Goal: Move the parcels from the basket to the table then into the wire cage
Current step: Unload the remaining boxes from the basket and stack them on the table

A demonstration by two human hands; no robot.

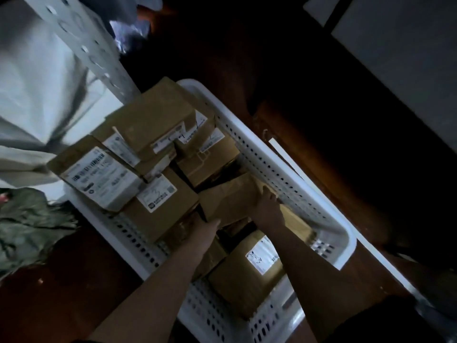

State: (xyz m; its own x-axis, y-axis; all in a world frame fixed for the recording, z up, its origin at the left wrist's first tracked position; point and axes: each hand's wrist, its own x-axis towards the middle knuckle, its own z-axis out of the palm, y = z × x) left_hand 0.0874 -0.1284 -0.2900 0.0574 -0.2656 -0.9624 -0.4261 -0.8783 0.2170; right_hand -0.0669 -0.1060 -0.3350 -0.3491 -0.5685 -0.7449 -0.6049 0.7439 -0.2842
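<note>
Floor (284, 58): dark reddish-brown, in deep shadow around the basket.
Grey surface (408, 58): a pale flat slab at the upper right, well apart from the basket; what it is cannot be told.
White sheet (37, 95): a pale crumpled cover at the upper left, beside a white perforated metal post (81, 43).
Basket (284, 157): a white plastic crate with slotted walls, lying diagonally across the middle of the view and filled with cardboard parcels.
Green cloth (27, 226): a crumpled heap at the left edge, just beside the basket's left wall.
Stacked parcels (153, 129): brown boxes with white printed labels, piled at the far end of the basket, some tilted and overlapping, the top ones rising above the rim.
Labelled box (99, 179): sits at the left of the pile, its large barcode label facing up, overhanging the basket's left wall.
Near box (247, 278): a brown parcel with a white label, lying in the near end of the basket between the two forearms.
Held parcel (235, 199): a plain brown box inside the basket, near its right wall, tilted among the others.
Left hand (205, 229): grips the near left corner of the held parcel, its fingers largely hidden under it.
Right hand (268, 204): rests on the held parcel's right edge, fingers curled over it against the basket wall.
</note>
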